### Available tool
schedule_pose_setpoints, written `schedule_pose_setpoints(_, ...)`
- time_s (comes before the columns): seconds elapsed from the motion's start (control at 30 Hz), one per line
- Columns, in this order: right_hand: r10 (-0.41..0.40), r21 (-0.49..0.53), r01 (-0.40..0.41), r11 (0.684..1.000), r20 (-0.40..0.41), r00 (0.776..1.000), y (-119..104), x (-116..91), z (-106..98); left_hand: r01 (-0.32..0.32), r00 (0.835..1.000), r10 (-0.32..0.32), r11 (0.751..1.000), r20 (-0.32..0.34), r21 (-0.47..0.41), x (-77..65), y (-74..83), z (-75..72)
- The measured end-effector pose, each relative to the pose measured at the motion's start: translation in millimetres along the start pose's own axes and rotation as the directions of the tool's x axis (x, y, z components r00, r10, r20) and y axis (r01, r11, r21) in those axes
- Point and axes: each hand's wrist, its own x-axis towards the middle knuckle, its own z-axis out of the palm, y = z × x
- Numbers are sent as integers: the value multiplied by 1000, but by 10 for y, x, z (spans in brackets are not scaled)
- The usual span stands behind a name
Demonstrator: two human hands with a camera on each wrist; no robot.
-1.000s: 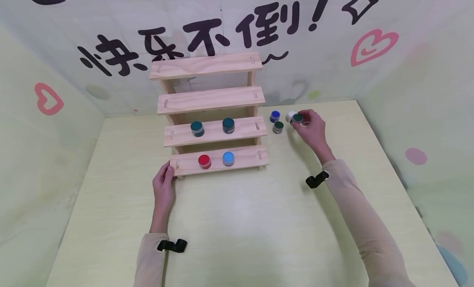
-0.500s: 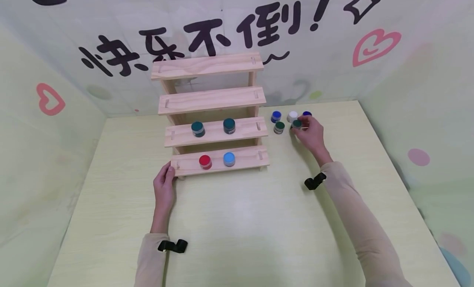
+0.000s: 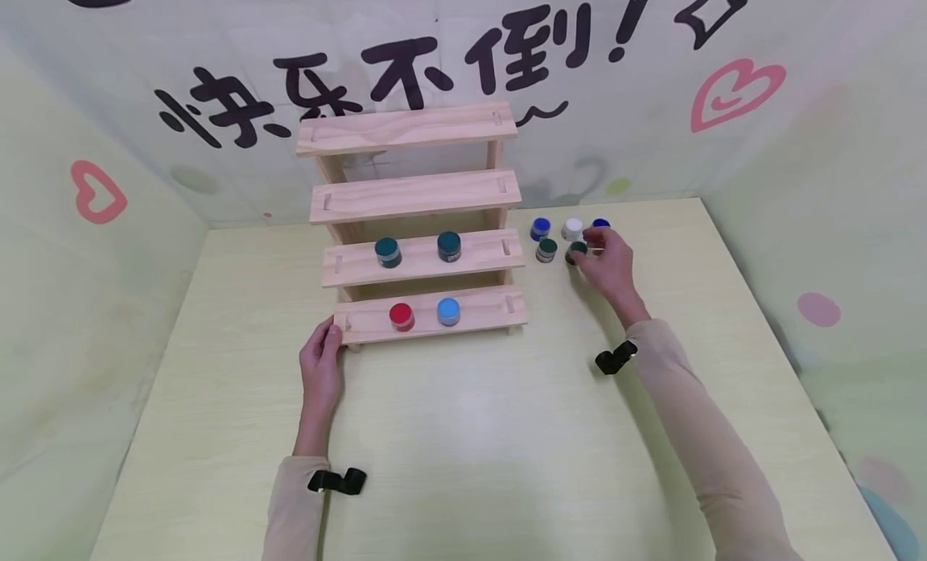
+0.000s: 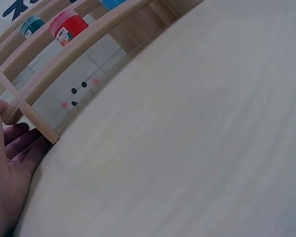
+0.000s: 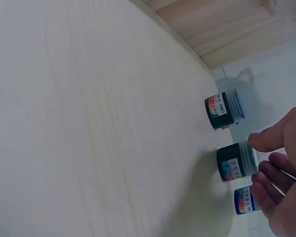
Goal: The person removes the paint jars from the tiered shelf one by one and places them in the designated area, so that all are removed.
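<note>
In the head view, my left hand (image 3: 321, 364) holds the near left corner of a stepped wooden display rack (image 3: 427, 300). Its thumb is at the bottom shelf's end, and its fingers (image 4: 27, 143) reach beside the rack's leg. Right of the rack, my right hand (image 3: 610, 263) is at a dark green paint jar (image 3: 576, 252) standing on the table. The right wrist view has the thumb (image 5: 266, 139) by that jar's clear lid and the other fingers spread loosely past it. Another dark green paint jar (image 3: 546, 250) stands to its left.
Behind the green jars stand a blue jar (image 3: 540, 228), a white jar (image 3: 572, 228) and a darker blue jar (image 3: 600, 223), partly hidden. On the rack are two teal jars (image 3: 449, 246), a red jar (image 3: 401, 316) and a light blue jar (image 3: 448, 311). A printed wall sheet (image 3: 623, 134) hangs behind.
My right hand has brought the dark green jar towards me from in front of the white jar, down onto the table, and its fingers have loosened. The left hand stays put.
</note>
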Motion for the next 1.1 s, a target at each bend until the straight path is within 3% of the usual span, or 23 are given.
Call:
schedule_pose_setpoints(0.33, -151, 83, 155, 984, -58, 987, -483, -127, -72, -7, 1000, 7, 1000, 4, 7, 2, -6, -7)
schedule_pose_setpoints(0.77, -317, 167, 320, 933, -47, 947, -1003, -343, 79, 6, 1000, -6, 1000, -12, 4, -5, 10, 4)
schedule_pose_setpoints(1.1, -312, 209, 302, 930, 19, 950, -1193, -435, 236, 3, 1000, -3, 1000, 8, 3, -2, 9, -6)
